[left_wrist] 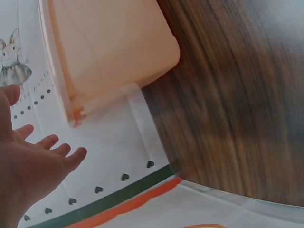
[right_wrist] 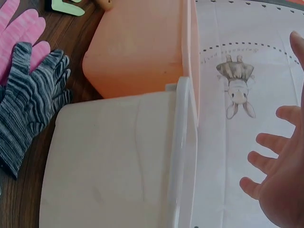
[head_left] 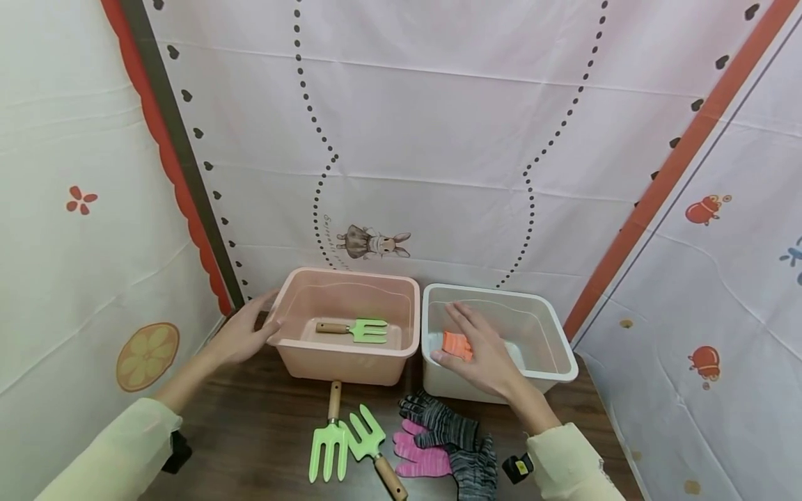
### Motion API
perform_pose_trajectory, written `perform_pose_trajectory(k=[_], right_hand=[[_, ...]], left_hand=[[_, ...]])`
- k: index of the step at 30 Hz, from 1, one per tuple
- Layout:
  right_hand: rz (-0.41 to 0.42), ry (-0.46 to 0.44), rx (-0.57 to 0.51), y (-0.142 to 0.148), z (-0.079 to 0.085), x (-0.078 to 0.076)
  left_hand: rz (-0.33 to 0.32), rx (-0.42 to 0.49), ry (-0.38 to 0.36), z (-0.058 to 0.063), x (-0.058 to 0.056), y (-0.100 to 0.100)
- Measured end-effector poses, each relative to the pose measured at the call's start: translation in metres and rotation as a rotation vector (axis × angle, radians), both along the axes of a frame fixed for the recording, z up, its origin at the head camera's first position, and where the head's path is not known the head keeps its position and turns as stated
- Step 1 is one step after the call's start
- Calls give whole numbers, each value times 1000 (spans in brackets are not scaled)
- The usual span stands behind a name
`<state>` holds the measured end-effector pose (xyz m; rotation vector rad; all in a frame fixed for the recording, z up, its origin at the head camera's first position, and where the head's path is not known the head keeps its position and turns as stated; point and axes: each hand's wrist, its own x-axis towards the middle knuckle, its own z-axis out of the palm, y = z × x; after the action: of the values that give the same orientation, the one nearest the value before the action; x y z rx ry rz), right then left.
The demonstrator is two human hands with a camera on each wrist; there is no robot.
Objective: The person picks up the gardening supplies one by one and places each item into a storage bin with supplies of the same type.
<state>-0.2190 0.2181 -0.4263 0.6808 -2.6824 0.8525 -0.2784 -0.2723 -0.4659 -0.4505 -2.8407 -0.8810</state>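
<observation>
My left hand (head_left: 243,335) is at the left end of the pink bin (head_left: 351,362), its fingers loosely extended by the rim. The left wrist view shows that hand holding nothing. Inside the pink bin lies a small green hand fork (head_left: 368,330) with a wooden handle. Over the white bin (head_left: 545,372) hovers my right hand (head_left: 485,353), fingers extended and holding nothing. Partly hidden under it, an orange knitted item (head_left: 457,345), apparently a glove, lies in that bin. Seen from the right wrist, the white bin (right_wrist: 114,161) stands against the pink one.
On the dark wooden table (head_left: 250,431), two more green forks, one upper left (head_left: 328,445) and one angled fork (head_left: 370,438), lie before the bins. Beside them are grey-black striped gloves (head_left: 447,424) and a pink glove (head_left: 420,456). Printed cloth (head_left: 413,125) walls the back and sides.
</observation>
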Motion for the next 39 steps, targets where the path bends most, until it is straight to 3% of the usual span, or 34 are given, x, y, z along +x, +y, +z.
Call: perform_pose_trajectory(k=[10, 17, 22, 28, 33, 39], right_hand=[[31, -15, 12, -13, -9, 1], [50, -2, -1, -23, -12, 3], [56, -29, 12, -31, -14, 6], [61, -73, 17, -43, -16, 7], [69, -80, 41, -55, -17, 8], [130, -86, 39, -70, -19, 9]], left_hand=[[20, 175, -114, -7, -2, -10], [-21, 335, -206, -20, -6, -8], [-15, 376, -249, -29, -10, -11], [-6, 504, -411, -34, -13, -18], [48, 604, -536, -37, -16, -19], [88, 741, -616, -44, -15, -21]])
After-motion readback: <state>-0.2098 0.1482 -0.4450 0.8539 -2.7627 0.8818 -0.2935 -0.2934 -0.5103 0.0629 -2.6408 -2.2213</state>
